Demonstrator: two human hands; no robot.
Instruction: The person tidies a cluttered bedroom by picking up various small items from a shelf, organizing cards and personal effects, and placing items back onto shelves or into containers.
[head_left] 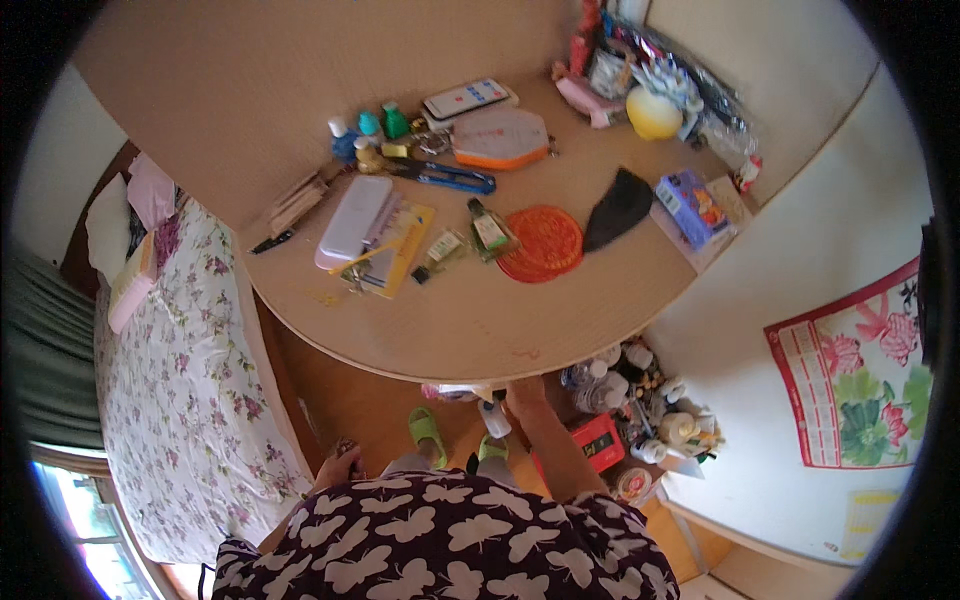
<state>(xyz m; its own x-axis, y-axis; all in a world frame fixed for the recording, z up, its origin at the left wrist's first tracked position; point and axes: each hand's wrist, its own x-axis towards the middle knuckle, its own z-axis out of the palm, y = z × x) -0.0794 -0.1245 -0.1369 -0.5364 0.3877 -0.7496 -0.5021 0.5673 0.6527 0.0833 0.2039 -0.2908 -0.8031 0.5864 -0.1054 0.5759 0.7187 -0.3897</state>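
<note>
My left hand (342,464) hangs low beside the bed, its fingers curled round something small and dark that I cannot make out. My right hand (523,394) reaches to the table's front edge, and its fingers are hidden under the board. Just below that hand shows a whitish bottle (494,420); whether the hand touches it I cannot tell. On the half-round brown table (430,335) lie two small green-labelled bottles, one clear (440,252) and one green (491,232). Beside them are a red round mat (541,244) and a black cloth piece (619,208).
A lilac case (357,222), blue-handled scissors (440,175), an orange-edged box (500,138) and a phone (466,99) lie farther back. A purple pack (692,208) sits at right. Several bottles (600,390) and a red box (598,443) crowd the floor; a flowered bed (190,380) stands left.
</note>
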